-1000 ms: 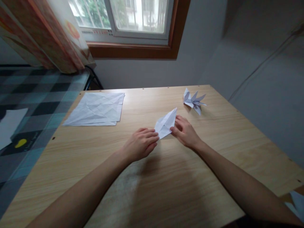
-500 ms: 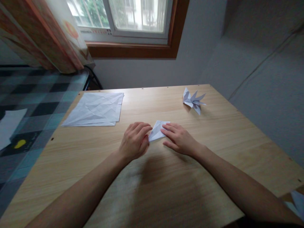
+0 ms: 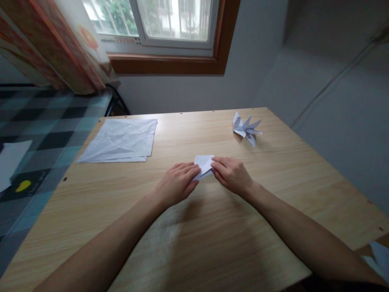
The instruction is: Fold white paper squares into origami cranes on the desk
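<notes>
2 opposed grips, left hand (image 3: 178, 180) and right hand (image 3: 231, 175), pinch folded white paper (image 3: 204, 163) between them. Folds are made; near-edge layers appear not yet flush. 1 origami figure (image 3: 244, 127) sits beyond the right hand.

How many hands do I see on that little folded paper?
2. The left hand has its fingers on the left part of the folded paper; the right hand has its fingertips at the right edge. No other hands show.

Head-worn camera looked forward and down across the wooden table (image 3: 194, 134) from close above, toward the window (image 3: 174, 20).
</notes>
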Demonstrator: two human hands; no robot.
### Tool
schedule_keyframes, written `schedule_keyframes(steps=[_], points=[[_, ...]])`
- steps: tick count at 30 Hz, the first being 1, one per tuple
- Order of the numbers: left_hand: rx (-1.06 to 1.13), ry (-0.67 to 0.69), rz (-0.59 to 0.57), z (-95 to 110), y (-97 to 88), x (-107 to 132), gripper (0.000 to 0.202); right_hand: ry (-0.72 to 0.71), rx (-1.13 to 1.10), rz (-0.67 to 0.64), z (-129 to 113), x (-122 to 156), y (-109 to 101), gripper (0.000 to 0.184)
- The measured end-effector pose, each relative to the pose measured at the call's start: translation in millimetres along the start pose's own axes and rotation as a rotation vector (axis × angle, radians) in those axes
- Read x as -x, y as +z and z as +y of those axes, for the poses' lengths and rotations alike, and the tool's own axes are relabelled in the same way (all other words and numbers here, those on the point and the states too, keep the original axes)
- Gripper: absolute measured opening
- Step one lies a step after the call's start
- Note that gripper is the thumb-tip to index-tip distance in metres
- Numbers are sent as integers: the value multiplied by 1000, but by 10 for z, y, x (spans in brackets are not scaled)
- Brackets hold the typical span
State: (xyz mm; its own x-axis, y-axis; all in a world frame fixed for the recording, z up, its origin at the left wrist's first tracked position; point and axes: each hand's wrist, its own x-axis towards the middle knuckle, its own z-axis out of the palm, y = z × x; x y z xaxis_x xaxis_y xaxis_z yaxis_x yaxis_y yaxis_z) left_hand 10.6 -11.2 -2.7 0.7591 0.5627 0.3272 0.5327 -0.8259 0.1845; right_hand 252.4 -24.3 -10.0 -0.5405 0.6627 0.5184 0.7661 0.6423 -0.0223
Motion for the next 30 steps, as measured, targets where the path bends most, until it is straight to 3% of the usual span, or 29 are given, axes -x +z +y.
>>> schedule_keyframes(steps=[4, 6, 11, 14, 16, 18, 21, 25, 28, 30], points=[[17, 0, 99, 20, 29, 25, 28, 65, -288, 178, -97, 2, 17, 14], [85, -66, 157, 16, 35, 37, 27, 128, -479, 262, -127, 5, 10, 16], [619, -511, 360, -4, 6, -6, 23, 501, -754, 489, -71, -4, 47, 32], [1001, -602, 357, 38, -14, -61, 30, 634, -1076, 381, -85, -19, 103, 44], [1128, -597, 308, 87, -21, -82, 35, 652, -1280, 268, -153, -30, 128, 54], [1156, -571, 250, 130, -21, -83, 38, 674, -1361, 209, -237, -42, 132, 58], [1136, -548, 199, 155, -8, -62, 40, 732, -1342, 201, -312, -56, 117, 46], [1188, -482, 227, 157, 35, -42, 52, 817, -1308, 157, -289, -55, 124, 36], [1114, -485, 243, 176, 53, -48, 58, 823, -1378, 126, -268, -48, 142, 44], [1066, -518, 265, 187, 48, -57, 56, 784, -1422, 100, -274, -46, 142, 60]])
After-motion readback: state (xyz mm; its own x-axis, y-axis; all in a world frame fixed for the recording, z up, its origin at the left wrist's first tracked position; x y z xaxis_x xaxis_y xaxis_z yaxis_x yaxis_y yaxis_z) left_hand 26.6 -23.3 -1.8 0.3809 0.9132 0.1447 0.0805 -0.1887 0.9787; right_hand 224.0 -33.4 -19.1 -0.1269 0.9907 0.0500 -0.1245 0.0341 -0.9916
